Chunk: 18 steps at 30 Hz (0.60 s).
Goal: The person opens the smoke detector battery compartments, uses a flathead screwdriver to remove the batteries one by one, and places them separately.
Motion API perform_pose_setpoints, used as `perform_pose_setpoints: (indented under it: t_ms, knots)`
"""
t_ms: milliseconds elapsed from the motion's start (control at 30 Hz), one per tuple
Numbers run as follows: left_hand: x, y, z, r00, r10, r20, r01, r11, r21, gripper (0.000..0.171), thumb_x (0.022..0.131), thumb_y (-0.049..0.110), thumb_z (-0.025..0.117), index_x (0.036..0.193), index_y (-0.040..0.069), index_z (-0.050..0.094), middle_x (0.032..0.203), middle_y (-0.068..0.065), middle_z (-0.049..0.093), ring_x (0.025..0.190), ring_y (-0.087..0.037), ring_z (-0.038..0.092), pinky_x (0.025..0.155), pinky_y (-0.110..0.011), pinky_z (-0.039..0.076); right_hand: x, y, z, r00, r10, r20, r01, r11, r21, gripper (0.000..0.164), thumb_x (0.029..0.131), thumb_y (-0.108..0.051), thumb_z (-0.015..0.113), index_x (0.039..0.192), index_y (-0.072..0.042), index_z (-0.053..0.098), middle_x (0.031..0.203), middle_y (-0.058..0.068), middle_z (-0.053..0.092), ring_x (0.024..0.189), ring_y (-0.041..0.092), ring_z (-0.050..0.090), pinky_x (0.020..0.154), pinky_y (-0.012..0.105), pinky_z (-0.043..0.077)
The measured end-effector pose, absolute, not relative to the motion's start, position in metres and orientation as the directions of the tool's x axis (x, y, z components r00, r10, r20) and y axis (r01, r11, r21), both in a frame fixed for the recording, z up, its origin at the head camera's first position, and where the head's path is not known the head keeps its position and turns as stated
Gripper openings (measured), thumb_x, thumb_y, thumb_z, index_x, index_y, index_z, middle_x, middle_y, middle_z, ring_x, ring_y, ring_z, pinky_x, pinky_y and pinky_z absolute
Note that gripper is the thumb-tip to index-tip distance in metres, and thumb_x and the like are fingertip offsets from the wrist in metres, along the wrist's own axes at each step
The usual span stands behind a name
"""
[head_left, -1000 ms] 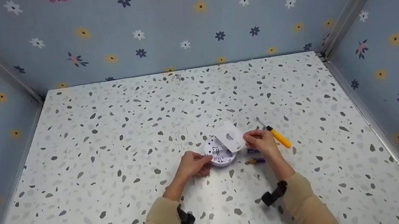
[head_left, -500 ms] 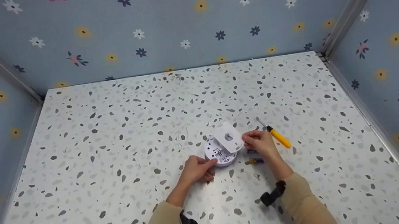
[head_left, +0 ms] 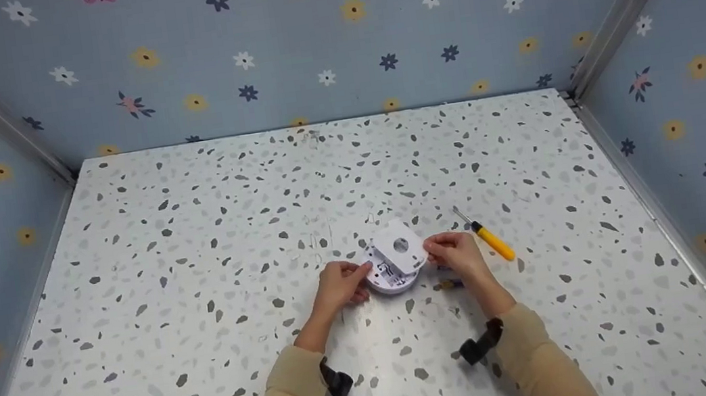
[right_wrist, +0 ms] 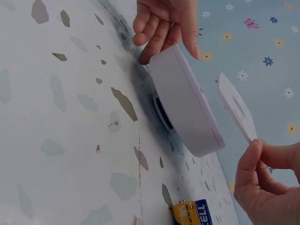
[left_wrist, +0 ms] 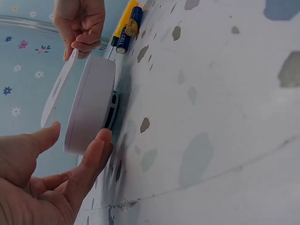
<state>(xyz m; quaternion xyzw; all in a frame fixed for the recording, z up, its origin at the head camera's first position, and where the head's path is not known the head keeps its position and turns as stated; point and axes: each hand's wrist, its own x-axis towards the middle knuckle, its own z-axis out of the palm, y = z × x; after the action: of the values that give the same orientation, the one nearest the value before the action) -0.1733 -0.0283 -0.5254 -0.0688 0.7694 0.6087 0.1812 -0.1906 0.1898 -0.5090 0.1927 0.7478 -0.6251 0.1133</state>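
Note:
A white round housing (head_left: 393, 284) with metal contacts in its open face sits on the table; seen from the wrists, it is a thick disc with a dark slotted base. My right hand (head_left: 459, 253) pinches the edge of a thin white cover plate (head_left: 400, 243) with a round hole, between thumb and fingers. The plate is held tilted above the housing, with a gap visible in the right wrist view. My left hand (head_left: 341, 284) is at the housing's left side. Its fingertips (left_wrist: 104, 136) touch the lower side, while the thumb stands off the upper face.
Two blue and yellow batteries (left_wrist: 133, 23) lie right of the housing, partly behind my right hand in the head view. Farther right lies a screwdriver (head_left: 495, 242) with a yellow and black handle. Flowered panels (head_left: 318, 39) enclose the speckled table (head_left: 210, 353).
The cover plate in my right hand has moved slightly left over the housing. My left thumb first slid along the rim toward me, then moved back up the left side.

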Motion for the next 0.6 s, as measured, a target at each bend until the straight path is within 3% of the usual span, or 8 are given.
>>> perform_pose_setpoints:
  t_ms: [267, 600]
  knots:
    - [-0.1785, -0.0243, -0.5289, -0.919, 0.075, -0.387, -0.356, 0.263, 0.897, 0.040, 0.086, 0.019, 0.058, 0.111, -0.011, 0.052, 0.070, -0.011, 0.062, 0.049, -0.016, 0.059, 0.049, -0.027, 0.051, -0.1912, 0.1863, -0.5107, -0.893, 0.128, -0.431, 0.449, 0.190, -0.873, 0.019, 0.083, -0.010, 0.062, 0.096, 0.003, 0.063, 0.076, 0.007, 0.060, 0.063, 0.013, 0.056, 0.060, 0.023, 0.049]
    - [-0.1705, -0.0235, -0.5295, -0.920, 0.046, -0.390, -0.361, 0.296, 0.885, 0.034, 0.083, 0.020, 0.061, 0.101, -0.009, 0.057, 0.066, -0.012, 0.063, 0.050, -0.017, 0.060, 0.049, -0.025, 0.051, -0.1930, 0.1830, -0.5142, -0.882, 0.097, -0.461, 0.468, 0.285, -0.836, 0.017, 0.082, -0.009, 0.061, 0.095, 0.001, 0.064, 0.083, 0.009, 0.061, 0.064, 0.013, 0.056, 0.060, 0.022, 0.049]
